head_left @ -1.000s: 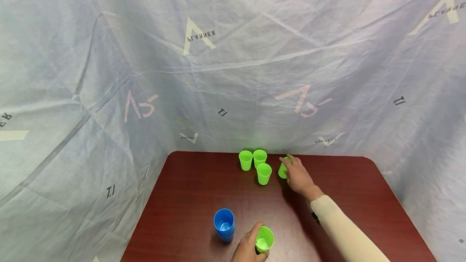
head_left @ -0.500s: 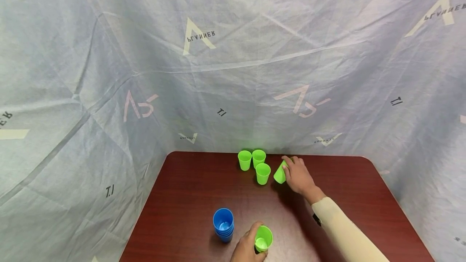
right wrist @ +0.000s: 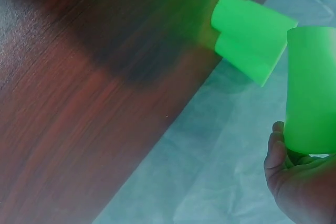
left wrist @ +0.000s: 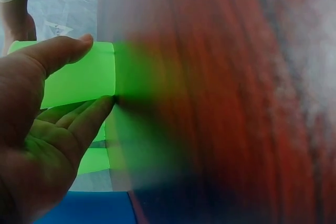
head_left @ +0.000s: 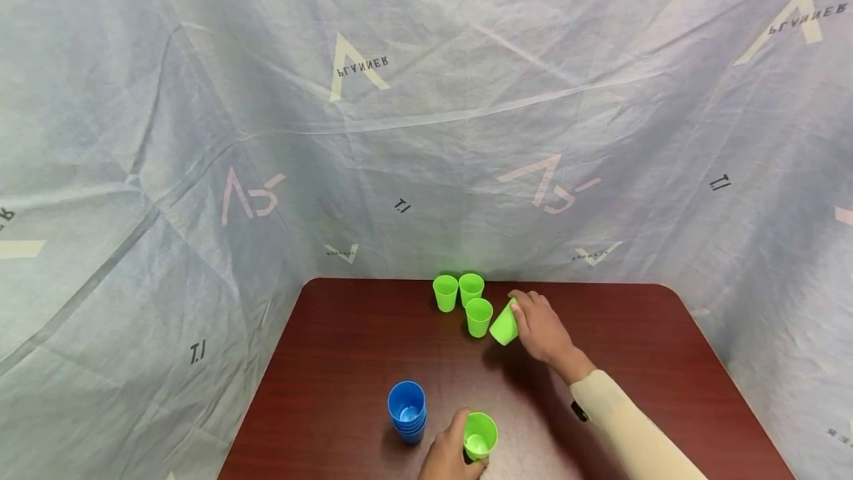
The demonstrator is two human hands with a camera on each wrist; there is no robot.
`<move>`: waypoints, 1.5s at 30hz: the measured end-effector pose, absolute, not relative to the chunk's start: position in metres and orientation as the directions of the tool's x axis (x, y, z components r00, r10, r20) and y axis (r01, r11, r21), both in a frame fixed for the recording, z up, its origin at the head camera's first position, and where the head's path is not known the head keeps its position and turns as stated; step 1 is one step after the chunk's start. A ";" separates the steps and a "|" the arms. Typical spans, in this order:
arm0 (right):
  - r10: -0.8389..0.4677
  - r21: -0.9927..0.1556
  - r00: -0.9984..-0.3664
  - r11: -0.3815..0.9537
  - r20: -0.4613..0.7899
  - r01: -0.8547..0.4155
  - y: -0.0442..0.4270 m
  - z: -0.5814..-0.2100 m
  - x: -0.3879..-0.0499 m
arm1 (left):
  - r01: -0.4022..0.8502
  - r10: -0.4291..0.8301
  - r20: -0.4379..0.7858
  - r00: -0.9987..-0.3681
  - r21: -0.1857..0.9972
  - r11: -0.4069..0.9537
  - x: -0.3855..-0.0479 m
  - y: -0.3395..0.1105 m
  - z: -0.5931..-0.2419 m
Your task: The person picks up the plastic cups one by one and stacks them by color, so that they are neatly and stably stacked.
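Note:
Near the table's front edge, my left hand (head_left: 448, 453) grips a green cup (head_left: 480, 435) that stands upright; the left wrist view shows thumb and fingers on either side of this cup (left wrist: 84, 74). Farther back, my right hand (head_left: 543, 328) holds another green cup (head_left: 504, 326) by its rim end, tilted, with its base toward the lower left. In the right wrist view that cup (right wrist: 312, 90) is clear of the table. Just left of it are three upright green cups (head_left: 478, 318), grouped close together. Beside my left hand stands a stack of blue cups (head_left: 407, 410).
The dark red wooden table (head_left: 346, 347) has rounded far corners. Grey printed cloth (head_left: 426, 132) hangs behind it and along both sides. In the left wrist view, the blue stack (left wrist: 86, 208) lies close by the left hand.
My right hand has lifted its green cup and tipped it, moving it left and slightly nearer, toward the three cups. The left hand and its cup have stayed in place.

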State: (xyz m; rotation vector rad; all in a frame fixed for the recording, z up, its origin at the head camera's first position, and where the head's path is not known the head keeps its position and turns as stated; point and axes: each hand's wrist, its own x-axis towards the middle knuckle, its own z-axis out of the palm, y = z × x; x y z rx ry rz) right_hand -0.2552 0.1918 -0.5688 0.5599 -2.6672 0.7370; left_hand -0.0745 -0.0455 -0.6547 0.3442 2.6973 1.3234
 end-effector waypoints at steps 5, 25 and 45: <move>-0.305 -0.423 -0.865 0.776 0.398 -0.468 0.188 -0.564 -0.245 | 0.145 0.243 -0.005 -0.970 0.791 0.595 -0.074 -0.046 -0.654; -0.384 -0.386 -0.803 0.728 0.455 -0.566 0.172 -0.552 -0.201 | 0.122 0.205 0.002 -0.979 0.810 0.574 -0.075 -0.045 -0.659; -0.479 -0.397 -0.744 0.639 0.466 -0.659 0.154 -0.563 -0.162 | 0.122 0.192 0.013 -0.981 0.814 0.568 -0.079 -0.041 -0.660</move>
